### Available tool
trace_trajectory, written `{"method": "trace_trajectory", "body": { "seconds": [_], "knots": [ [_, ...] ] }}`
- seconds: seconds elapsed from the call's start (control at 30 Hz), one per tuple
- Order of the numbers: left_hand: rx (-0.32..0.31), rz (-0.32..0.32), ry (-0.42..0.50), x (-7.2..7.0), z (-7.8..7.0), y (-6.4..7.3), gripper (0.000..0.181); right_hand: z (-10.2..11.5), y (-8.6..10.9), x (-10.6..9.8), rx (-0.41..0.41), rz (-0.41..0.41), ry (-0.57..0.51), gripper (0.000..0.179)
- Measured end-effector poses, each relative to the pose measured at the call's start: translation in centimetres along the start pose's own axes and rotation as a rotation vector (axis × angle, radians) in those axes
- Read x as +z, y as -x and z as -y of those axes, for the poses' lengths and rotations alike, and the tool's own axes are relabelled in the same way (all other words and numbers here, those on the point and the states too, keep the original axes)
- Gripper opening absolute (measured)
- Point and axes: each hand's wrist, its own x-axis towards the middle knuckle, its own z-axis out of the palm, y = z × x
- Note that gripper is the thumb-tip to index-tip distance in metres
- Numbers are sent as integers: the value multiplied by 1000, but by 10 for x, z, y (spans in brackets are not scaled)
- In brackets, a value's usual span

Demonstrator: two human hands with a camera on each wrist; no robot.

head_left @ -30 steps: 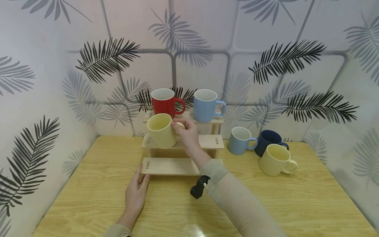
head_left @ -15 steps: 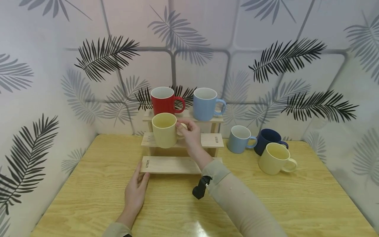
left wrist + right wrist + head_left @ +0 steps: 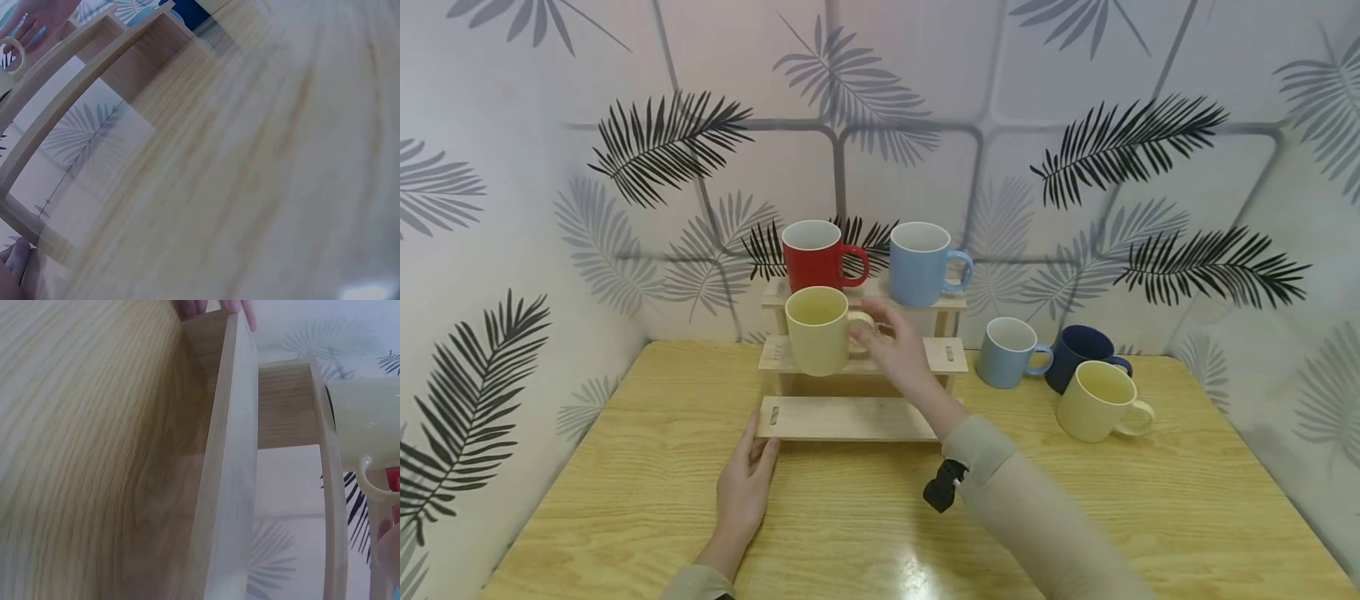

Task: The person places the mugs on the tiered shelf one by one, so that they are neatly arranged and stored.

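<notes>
A pale yellow mug [image 3: 817,332] stands upright on the left part of the middle tier of a three-tier wooden display stand [image 3: 850,419]. My right hand [image 3: 897,343] is just right of the mug's handle [image 3: 862,325], its fingers loosely bent and apart from it. The left wrist view also shows that hand's spread fingers [image 3: 31,28] off the handle. At the stand's bottom left corner, my left hand [image 3: 743,486] holds the lowest tier, thumb at the front edge and fingers along the side. Its fingertips [image 3: 232,305] show on that board in the right wrist view.
On the top tier stand a red mug [image 3: 812,260] and a light blue mug [image 3: 919,265]. Right of the stand, on the wooden table [image 3: 647,483], are another light blue mug [image 3: 1004,354], a navy mug [image 3: 1078,354] and a second yellow mug [image 3: 1093,404]. A leaf-patterned wall rises behind.
The yellow mug came upright and slightly right onto the middle tier. My right hand let go of its handle and drew back to the right. The left hand stayed at the stand's corner.
</notes>
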Motion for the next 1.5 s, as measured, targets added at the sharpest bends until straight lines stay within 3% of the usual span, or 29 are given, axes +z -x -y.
{"method": "trace_trajectory", "body": {
  "seconds": [0.17, 0.37, 0.73, 0.97, 1.13, 1.5],
  "knots": [
    [4, -5, 7, 0, 0, 0, 65, 3, 14, -22, -168, 22, 190, 49],
    [16, -7, 10, 1, 0, 0, 65, 2, 33, -50, -296, 38, 269, 45],
    [13, -2, 4, 1, 0, 0, 65, -14, 70, -101, -343, 56, 370, 48],
    [11, 5, 7, 1, -1, 1, 65, -26, 87, -133, -409, 7, 460, 51],
    [14, 1, 4, 2, 0, 1, 66, -32, 98, -158, -390, -18, 562, 52],
    [8, 2, 8, 2, -1, 1, 66, -48, 116, -215, -356, -68, 658, 49]
  ]
}}
